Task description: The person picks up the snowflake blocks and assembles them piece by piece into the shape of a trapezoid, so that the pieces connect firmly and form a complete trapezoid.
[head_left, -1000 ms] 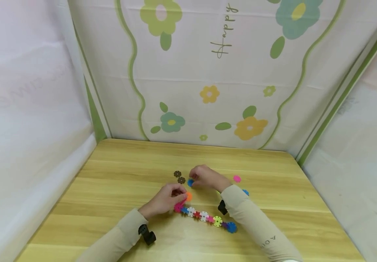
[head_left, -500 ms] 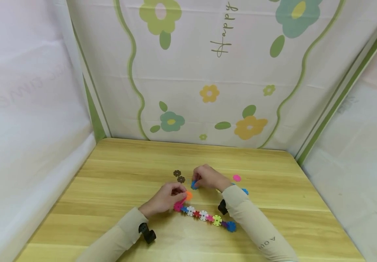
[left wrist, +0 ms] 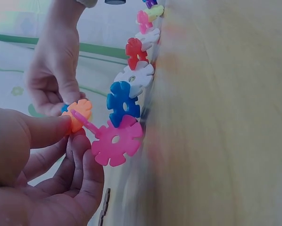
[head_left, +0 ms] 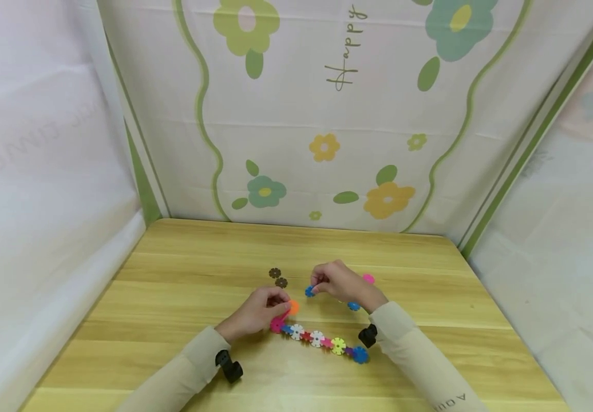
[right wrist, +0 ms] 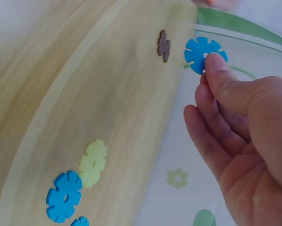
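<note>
Fingers of the left hand (head_left: 257, 312), barely parted, pinch an orange disc (head_left: 293, 308) at the end of a chain (head_left: 317, 339) running toward four o'clock in the head view, and at two o'clock the right hand (head_left: 342, 282) pinches a blue disc (head_left: 309, 292). In the left wrist view, a pink disc (left wrist: 127, 142) sits at four o'clock from the orange one. In the right wrist view, the thumb (right wrist: 227, 81) presses the blue disc, and brown discs (right wrist: 163, 46) lie at nine o'clock.

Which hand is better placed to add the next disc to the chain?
Right, most likely: the right hand pinches a loose blue notched disc, while the left hand is occupied holding the orange notched disc at the end of the chain.
</note>
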